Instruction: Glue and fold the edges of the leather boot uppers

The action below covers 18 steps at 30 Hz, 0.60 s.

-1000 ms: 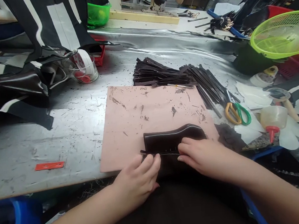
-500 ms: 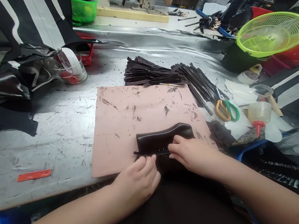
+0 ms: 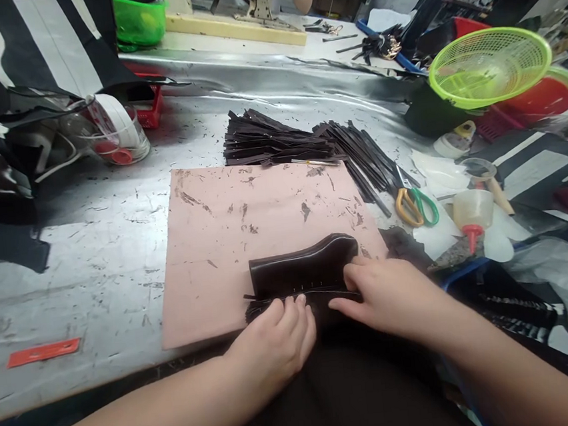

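A glossy dark brown leather boot upper lies at the front edge of a pink board. Along its near edge runs a thin black strip, and short light marks show just above it. My left hand is closed, its fingertips pressed together on the strip and the near edge. At the right end, my right hand has curled fingers on the upper and its thumb lower down, the edge passing between them. The fingers partly hide the edge.
Behind the board lie bundled dark strips and a thin pen-like tool. To the right are scissors, a glue bottle and a green basket. An orange-red piece and a clear jar stand left.
My right thumb has moved away from its fingertips, and the hand sits farther right along the edge. My left hand has shifted slightly right along the strip. The whole view has turned slightly.
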Motion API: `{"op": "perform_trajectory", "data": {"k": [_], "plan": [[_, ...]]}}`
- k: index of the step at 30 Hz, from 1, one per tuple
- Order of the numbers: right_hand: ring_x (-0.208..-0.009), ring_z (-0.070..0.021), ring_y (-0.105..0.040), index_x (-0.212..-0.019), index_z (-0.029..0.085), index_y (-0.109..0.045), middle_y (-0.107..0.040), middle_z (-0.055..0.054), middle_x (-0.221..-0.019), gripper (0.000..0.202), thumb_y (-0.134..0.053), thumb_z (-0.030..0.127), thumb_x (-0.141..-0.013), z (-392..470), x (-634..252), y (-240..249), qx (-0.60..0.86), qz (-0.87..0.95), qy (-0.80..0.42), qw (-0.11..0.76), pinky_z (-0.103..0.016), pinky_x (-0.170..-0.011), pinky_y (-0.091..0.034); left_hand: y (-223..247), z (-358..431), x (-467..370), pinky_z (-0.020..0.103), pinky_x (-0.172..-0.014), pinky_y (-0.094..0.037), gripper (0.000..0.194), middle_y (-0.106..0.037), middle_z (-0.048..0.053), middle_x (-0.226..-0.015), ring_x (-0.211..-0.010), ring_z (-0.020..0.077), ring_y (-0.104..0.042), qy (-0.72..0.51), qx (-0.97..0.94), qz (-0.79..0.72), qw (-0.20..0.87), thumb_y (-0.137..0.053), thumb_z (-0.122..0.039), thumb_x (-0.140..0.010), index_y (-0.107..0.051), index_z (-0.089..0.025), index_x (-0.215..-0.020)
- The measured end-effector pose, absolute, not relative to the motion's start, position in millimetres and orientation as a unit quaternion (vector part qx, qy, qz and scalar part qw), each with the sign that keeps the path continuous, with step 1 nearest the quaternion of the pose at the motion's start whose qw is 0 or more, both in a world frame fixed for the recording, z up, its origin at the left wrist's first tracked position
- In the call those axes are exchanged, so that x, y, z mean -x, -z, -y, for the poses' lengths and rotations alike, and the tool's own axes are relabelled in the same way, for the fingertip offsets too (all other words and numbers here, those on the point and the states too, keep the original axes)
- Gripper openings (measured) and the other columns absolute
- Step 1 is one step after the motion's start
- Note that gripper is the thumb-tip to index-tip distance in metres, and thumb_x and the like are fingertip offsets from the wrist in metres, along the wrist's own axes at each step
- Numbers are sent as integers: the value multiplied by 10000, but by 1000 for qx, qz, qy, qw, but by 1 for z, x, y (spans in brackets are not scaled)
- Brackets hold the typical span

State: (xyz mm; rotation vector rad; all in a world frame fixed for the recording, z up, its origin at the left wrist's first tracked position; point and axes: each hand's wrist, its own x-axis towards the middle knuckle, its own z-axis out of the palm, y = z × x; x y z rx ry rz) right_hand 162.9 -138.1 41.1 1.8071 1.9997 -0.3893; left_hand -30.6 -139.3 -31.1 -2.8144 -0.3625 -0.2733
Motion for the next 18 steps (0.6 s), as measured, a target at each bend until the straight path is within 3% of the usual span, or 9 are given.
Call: {"op": "perform_trajectory", "data": {"k": [4,9,11,15,18], "plan": [[-718,-153,-572,-776,187,-543,-579,-18,-842,161,-439,262,-874,150,-181,-42,-657,-713,191,153,-267,-620,-408,30,134,31,355,-772,-398,350,-598,103,-1143,-930,231,-546,95,980,126,121,-406,-169,-816,-562,-109,-1124],[-706,-150,-565,-790,181,-600,-559,-50,-974,180,-450,245,-865,157,-181,-29,-665,-710,185,138,-280,-629,-417,25,128,27,326,-674,-397,305,-545,83,-1236,-814,199,-552,71,987,110,94,-436,-175,-797,-585,-157,-1063],[-708,-156,-564,-800,183,-620,-551,-60,-993,187,-456,248,-860,157,-180,-26,-667,-709,179,142,-280,-616,-417,24,127,24,322,-668,-395,281,-578,89,-1187,-783,191,-552,72,987,108,96,-437,-167,-794,-596,-150,-1025],[-731,-173,-560,-798,185,-634,-545,-65,-996,190,-468,259,-855,155,-181,-24,-674,-704,172,145,-284,-606,-415,23,125,16,333,-784,-391,245,-635,97,-1060,-931,218,-552,105,984,83,118,-432,-160,-802,-611,-124,-965],[-781,-192,-557,-795,173,-641,-544,-79,-981,195,-477,263,-852,153,-181,-21,-673,-709,158,140,-307,-661,-421,23,126,6,356,-781,-396,286,-646,111,-994,-889,228,-577,87,984,82,129,-431,-176,-807,-589,-109,-1036]]}}
